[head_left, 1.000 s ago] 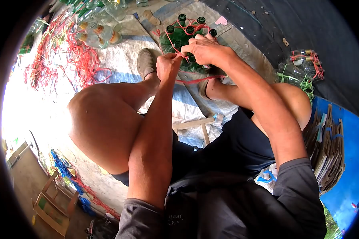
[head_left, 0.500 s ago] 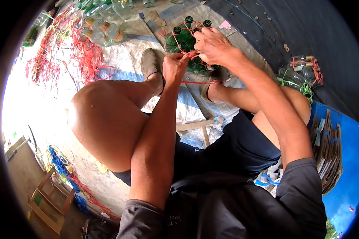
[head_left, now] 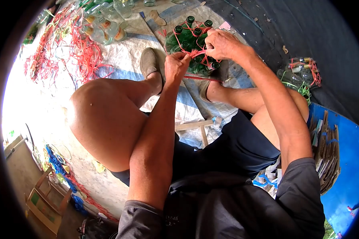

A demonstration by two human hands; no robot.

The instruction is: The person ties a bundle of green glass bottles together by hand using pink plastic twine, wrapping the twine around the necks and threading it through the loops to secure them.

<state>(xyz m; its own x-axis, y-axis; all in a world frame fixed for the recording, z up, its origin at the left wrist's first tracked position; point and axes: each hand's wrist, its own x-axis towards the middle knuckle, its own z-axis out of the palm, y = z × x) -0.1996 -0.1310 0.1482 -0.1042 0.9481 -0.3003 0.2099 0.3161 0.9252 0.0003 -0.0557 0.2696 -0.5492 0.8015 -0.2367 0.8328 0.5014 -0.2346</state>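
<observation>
Several green glass bottles (head_left: 182, 38) stand in a bundle on the ground between my feet, with red plastic string (head_left: 194, 52) wound about their necks and knotted in the middle. My left hand (head_left: 176, 66) is closed in a pinch on the string at the near left side of the bundle. On the other side, my right hand (head_left: 224, 44) is closed on the string to the right of the knot, and the string runs taut between the two hands. The fingertips of my right hand partly cover the string's end.
Loose red string (head_left: 83, 55) lies in a tangle at the left, beside clear bottles (head_left: 103, 30). Another tied bottle bundle (head_left: 303, 73) sits at the right, above a stack of cardboard (head_left: 327, 155). A wooden piece (head_left: 193, 125) lies between my legs on the sheet.
My right hand has moved right, away from the knot, uncovering more bottle necks. My left hand stays almost in place, still pinching the string.
</observation>
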